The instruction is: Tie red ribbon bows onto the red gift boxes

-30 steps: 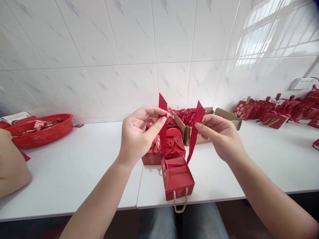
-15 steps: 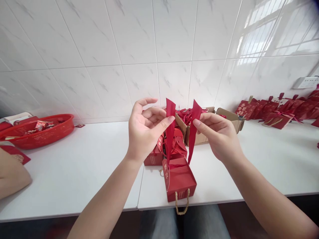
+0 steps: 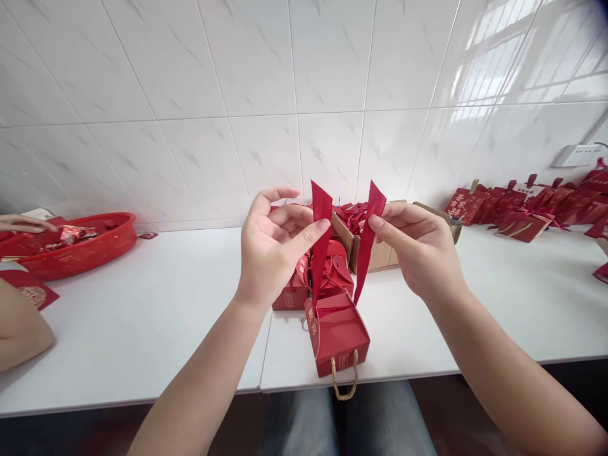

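A red gift box [image 3: 339, 332] with a gold rope handle [image 3: 344, 392] sits at the table's front edge. Two ends of a dark red ribbon rise from it, slanted at their tips. My left hand [image 3: 280, 247] pinches the left ribbon end [image 3: 321, 253] between thumb and fingers, its index finger raised. In my right hand [image 3: 418, 247], thumb and fingers grip the right ribbon end [image 3: 365, 259]. Both ends are held upright and apart above the box. Behind it stand more red boxes [image 3: 289, 297] with twisted red cords, partly hidden by the left ribbon end.
A cardboard box [image 3: 377, 259] of red ribbons stands behind my hands. At left is a red plastic basket [image 3: 90, 253] of small packets, with another person's hand [image 3: 26, 223] over it. Several finished red boxes [image 3: 522, 225] line the right side by the tiled wall.
Both hands still hold the ribbon ends, now slightly farther apart. The view has shifted a little. Another person's hand has appeared over the basket at left.
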Demonstrator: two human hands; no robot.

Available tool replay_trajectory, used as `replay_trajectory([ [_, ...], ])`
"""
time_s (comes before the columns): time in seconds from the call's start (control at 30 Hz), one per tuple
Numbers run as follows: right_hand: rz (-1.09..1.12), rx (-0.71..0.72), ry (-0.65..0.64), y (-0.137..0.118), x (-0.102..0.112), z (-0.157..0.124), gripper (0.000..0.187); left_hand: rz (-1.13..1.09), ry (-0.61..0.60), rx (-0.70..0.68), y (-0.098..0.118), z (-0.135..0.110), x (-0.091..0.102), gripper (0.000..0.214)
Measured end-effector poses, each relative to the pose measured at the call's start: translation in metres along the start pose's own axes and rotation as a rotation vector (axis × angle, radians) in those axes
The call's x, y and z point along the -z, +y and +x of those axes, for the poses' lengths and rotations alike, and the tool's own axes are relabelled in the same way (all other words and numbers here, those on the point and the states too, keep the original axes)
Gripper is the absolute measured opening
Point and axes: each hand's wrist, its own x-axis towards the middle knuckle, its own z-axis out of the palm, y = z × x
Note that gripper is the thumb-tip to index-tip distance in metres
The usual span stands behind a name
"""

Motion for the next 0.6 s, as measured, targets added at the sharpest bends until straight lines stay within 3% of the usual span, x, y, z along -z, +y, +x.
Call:
replay_trajectory([
  [0.13, 0.034, -0.012, -0.028, -0.001, -0.001, 0.001, 0.011, 0.001, -0.003, -0.006, 0.0, 0.0, 0.001, 0.042],
  [0.4, 0.051, -0.116, -0.251, -0.007, -0.015, 0.012, 0.013, 0.072, -0.121, -0.001, 0.004, 0.009, -0.009, 0.042],
  [0.6, 0.042, -0.161, -0.323, -0.008, -0.014, 0.014, 0.021, 0.222, -0.1, -0.169, 0.0, 0.017, -0.006, 0.043],
])
